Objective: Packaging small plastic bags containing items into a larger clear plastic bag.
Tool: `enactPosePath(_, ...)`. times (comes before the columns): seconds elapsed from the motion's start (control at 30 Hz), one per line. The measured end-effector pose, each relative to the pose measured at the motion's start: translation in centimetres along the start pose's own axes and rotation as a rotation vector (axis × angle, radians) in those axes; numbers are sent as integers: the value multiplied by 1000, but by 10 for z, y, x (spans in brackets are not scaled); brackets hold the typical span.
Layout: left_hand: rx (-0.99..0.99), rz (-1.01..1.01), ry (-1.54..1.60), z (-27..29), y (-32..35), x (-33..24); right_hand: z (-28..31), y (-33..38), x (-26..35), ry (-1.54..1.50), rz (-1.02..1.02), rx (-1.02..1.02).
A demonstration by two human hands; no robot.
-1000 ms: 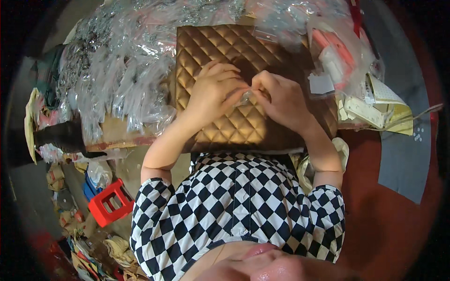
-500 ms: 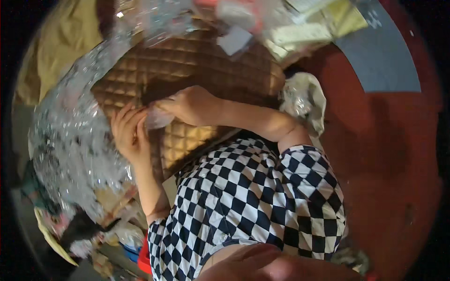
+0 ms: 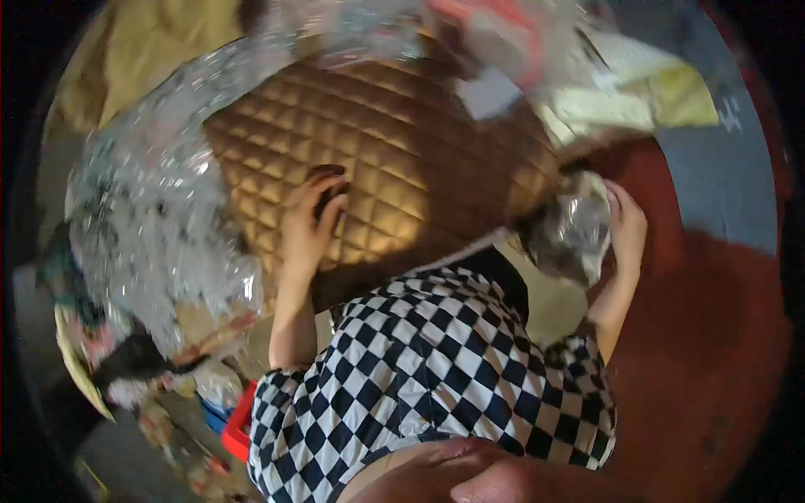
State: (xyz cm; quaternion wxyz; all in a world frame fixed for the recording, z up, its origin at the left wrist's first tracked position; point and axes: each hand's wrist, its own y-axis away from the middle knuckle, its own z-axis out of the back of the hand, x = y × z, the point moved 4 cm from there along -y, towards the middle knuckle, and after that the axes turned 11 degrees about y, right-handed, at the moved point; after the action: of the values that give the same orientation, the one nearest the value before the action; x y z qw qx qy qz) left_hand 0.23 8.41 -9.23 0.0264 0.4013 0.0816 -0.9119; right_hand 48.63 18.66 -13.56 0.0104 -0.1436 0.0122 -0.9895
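My left hand (image 3: 309, 222) is over the brown quilted mat (image 3: 377, 159), its fingers curved and thumb apart, with nothing plain between them. Dark patches beside its fingertips may be shadow. At the right, my right hand (image 3: 627, 225) is at the outer rim of a pale open bag (image 3: 597, 267), fingers bent over the edge. Shiny clear plastic (image 3: 579, 220) fills the bag's mouth. Blur and the rim hide part of these fingers.
A heap of clear plastic packets (image 3: 159, 218) borders the mat's left side. A white card (image 3: 488, 93) lies near its far right edge, beside yellow and white packages (image 3: 604, 109). A red container (image 3: 241, 423) stands at the lower left.
My hands have moved apart. The right swung from mid-mat to the bag at the right; the small clear plastic piece between them no longer shows. The view has shifted.
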Motion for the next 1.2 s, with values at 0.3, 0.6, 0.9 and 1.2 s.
enactPosePath(0.3,-177,-102,44,-22,5,17,-15,-98,259,-372,788,18)
enactPosePath(0.6,-220,-70,207,-36,-2,-18,-93,-217,469,-231,885,115)
enactPosePath(0.9,-288,-41,275,-34,-4,-21,-96,-200,559,25,738,-194)
enactPosePath(1.2,-321,-99,278,-34,-2,-21,-63,-154,554,276,877,49)
